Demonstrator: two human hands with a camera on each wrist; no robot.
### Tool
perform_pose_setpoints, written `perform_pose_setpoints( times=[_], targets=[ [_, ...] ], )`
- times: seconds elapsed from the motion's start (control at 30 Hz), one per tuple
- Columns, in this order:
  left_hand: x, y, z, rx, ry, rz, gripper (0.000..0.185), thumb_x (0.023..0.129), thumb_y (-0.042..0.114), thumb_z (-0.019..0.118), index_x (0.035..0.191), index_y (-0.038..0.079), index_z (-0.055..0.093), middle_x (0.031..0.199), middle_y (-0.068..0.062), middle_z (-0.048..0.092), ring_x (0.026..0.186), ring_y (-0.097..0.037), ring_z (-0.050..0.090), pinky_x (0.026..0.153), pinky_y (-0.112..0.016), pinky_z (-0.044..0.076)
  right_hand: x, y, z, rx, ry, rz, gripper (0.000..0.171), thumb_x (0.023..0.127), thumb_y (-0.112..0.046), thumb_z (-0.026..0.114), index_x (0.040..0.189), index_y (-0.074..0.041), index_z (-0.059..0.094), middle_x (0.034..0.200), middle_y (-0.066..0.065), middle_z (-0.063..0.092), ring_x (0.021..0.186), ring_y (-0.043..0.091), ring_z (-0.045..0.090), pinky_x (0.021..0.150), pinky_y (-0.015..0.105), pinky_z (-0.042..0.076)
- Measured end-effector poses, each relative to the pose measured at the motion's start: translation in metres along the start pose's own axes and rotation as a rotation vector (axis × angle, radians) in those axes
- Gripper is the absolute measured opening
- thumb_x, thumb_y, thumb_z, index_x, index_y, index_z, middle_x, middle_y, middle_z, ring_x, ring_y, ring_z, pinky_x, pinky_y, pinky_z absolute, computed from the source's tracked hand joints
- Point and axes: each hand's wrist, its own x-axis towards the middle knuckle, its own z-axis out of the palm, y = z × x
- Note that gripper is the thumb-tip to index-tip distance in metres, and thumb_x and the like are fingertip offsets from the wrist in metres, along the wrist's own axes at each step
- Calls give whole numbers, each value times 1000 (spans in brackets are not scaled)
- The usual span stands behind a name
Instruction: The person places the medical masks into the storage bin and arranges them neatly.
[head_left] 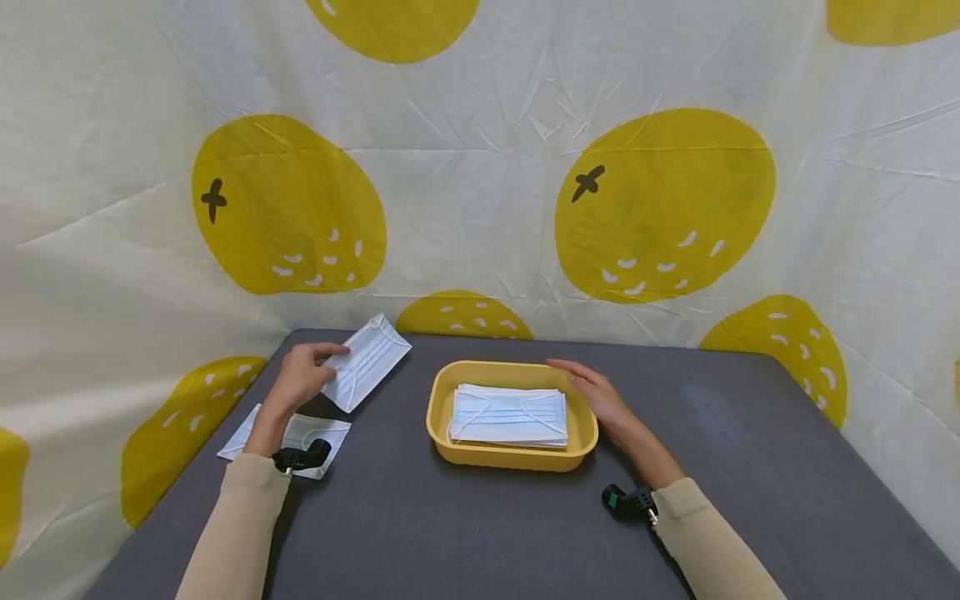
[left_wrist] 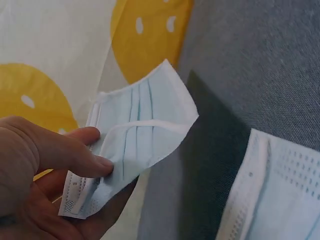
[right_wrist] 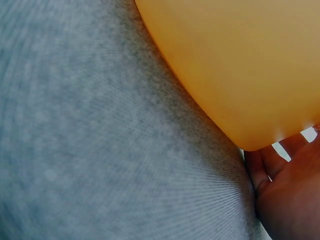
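My left hand (head_left: 298,377) pinches a light blue disposable face mask (head_left: 369,360) at its near left edge, raised above the table's left side. The left wrist view shows the thumb (left_wrist: 95,165) pressed on the held mask (left_wrist: 142,120), with its white ear loop hanging across the pleats. Under the left forearm, another mask (head_left: 326,435) lies flat on the table. My right hand (head_left: 606,406) rests against the right side of a yellow plastic bin (head_left: 495,456), fingers extended along its rim. Inside the bin lies a stack of face masks (head_left: 510,417), ear loops on top.
A dark grey cloth covers the table (head_left: 450,533). Behind it and at the sides hangs a white curtain (head_left: 465,225) with big yellow fruit prints. Black bands (head_left: 302,456) circle both wrists.
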Motion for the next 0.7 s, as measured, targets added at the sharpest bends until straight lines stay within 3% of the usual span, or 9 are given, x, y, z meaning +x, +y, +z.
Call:
perform_pose_setpoints(
  times=[0.13, 0.27, 0.33, 0.7],
  targets=[
    [1, 6, 0, 30, 28, 44, 51, 79, -8, 52, 125, 1, 73, 135, -26, 65, 86, -31, 53, 52, -27, 34, -1, -1, 0, -13, 2, 2, 45, 113, -26, 41, 153, -9, 50, 161, 16, 44, 139, 23, 52, 98, 18, 51],
    [0, 12, -1, 42, 43, 73, 50, 80, -7, 51, 123, 2, 74, 129, -26, 67, 55, -19, 34, 48, -26, 28, -1, -1, 0, -15, 1, 5, 45, 113, -26, 40, 153, -9, 50, 161, 16, 44, 140, 28, 51, 98, 18, 51],
    [0, 15, -1, 39, 52, 85, 48, 81, -7, 52, 123, 1, 75, 127, -26, 68, 51, -15, 28, 47, -27, 28, -1, -1, 0, -16, 0, 6, 45, 113, -26, 40, 153, -9, 50, 161, 16, 44, 140, 28, 51, 98, 19, 51],
    [-2, 32, -4, 67, 105, 116, 47, 84, -5, 51, 124, 4, 75, 129, -26, 68, 48, -12, 25, 45, -26, 28, 0, -1, 1, 21, -3, 2, 45, 112, -23, 41, 153, -7, 50, 161, 16, 44, 133, 14, 56, 99, 20, 52]
  ],
)
